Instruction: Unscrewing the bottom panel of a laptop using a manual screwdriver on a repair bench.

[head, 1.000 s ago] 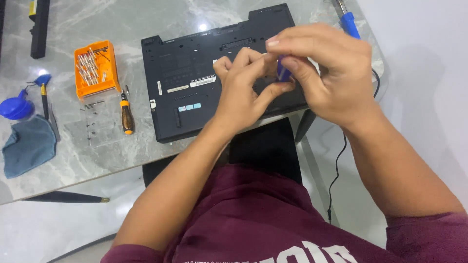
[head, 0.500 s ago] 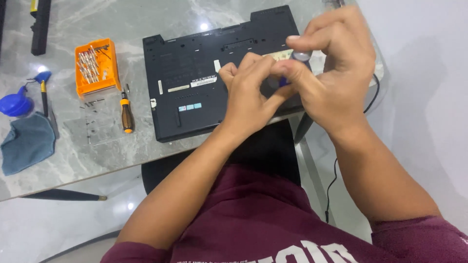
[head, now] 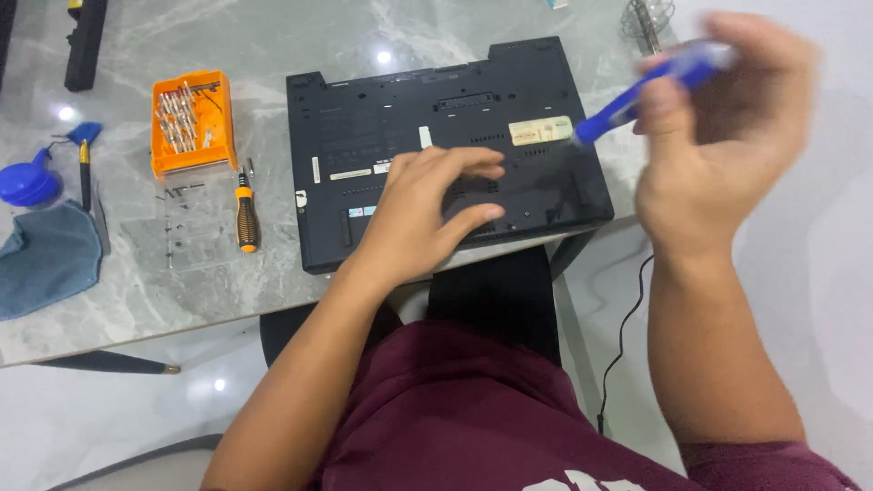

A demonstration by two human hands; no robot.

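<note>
1. Head view, hidden/unclear: the right hand (head: 727, 145) is motion-blurred, so finger detail is lost; the tip of the blue screwdriver (head: 650, 86) can't be made out, and its handle end is covered by the fingers. The laptop (head: 446, 150) centre-front is hidden under the left hand (head: 427, 214). A black object at the table's far-left corner is cut off by the frame edge.
2. Screwdriver vs. hand: it is held in the right hand, fingers curled shut around the upper part of the handle, raised above the table's right edge, just beside the laptop's far-right corner. Whether it touches the laptop can't be told.
3. Axis: the long axis runs diagonally, handle up-right, tip end down-left toward the pale label on the laptop.
4. Left hand: laid palm-down on the upturned laptop base near its front edge, fingers spread and slightly bent, nothing gripped.
5. Laptop: sat bottom-up at the table's (head: 136, 291) front edge, approx. mid-table.
6. Left of it: an orange-handled screwdriver (head: 245, 214), an orange bit case (head: 191, 123), a blue cloth (head: 45, 259) at the left edge.
</note>
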